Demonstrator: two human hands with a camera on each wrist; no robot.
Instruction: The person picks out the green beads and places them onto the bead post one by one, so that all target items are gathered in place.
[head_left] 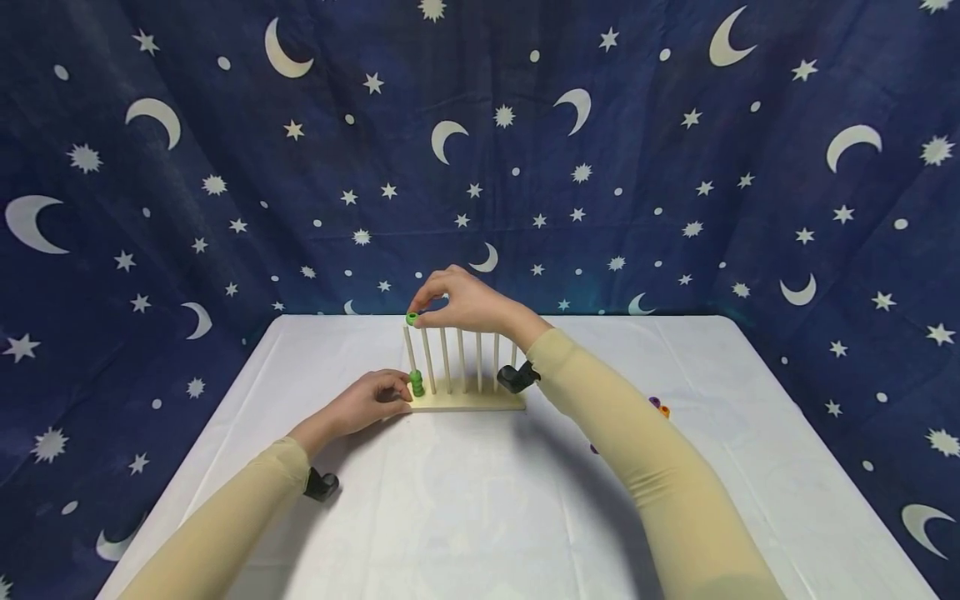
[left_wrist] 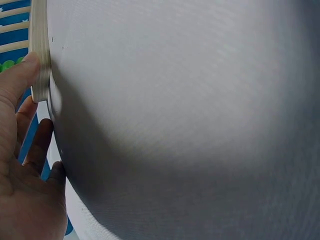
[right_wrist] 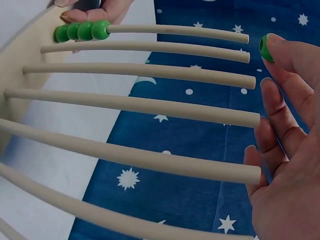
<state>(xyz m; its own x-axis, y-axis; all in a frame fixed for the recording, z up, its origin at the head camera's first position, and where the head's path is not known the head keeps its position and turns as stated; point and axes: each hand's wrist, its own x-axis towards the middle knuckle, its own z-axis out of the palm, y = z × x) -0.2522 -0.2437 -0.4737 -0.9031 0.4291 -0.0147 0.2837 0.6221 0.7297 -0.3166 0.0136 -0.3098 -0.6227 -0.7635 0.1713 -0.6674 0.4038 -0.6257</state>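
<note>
One green bead [right_wrist: 268, 51] is pinched btwn thumb and index of the R hand [head_left: 468, 300]; its other fingers are bent loosely, w/o a hold on anything. In the head view the bead shows at the far left of that hand, w/ its hole partly visible from above.

Just below the bead, and a touch left of it, is the tip of the leftmost peg [right_wrist: 180, 33]: near but apart, w/ a small gap in the R wrist view. The peg's long axis runs up from the base, leaning slightly left in the head view. Prob. the key relation is hole vs. tip; the bead looks a bit off the peg's line, toward the second peg [right_wrist: 150, 48], tho exact tilt is hard to judge. R hand is the nearer one to the tip; L hand [head_left: 360, 404] is nearer the foot.

Down that peg, a stack of four green beads [right_wrist: 82, 31] sits at the bottom. Beside it, L hand grips the left end of the wooden base [head_left: 468, 402], thumb on the near side. Base runs left-right, w/ seven pegs in a row.

Farther right on the white table [head_left: 465, 500]: a purple bead [head_left: 655, 402] and an orange bead [head_left: 664, 412], by the right sleeve [head_left: 660, 479].
</note>
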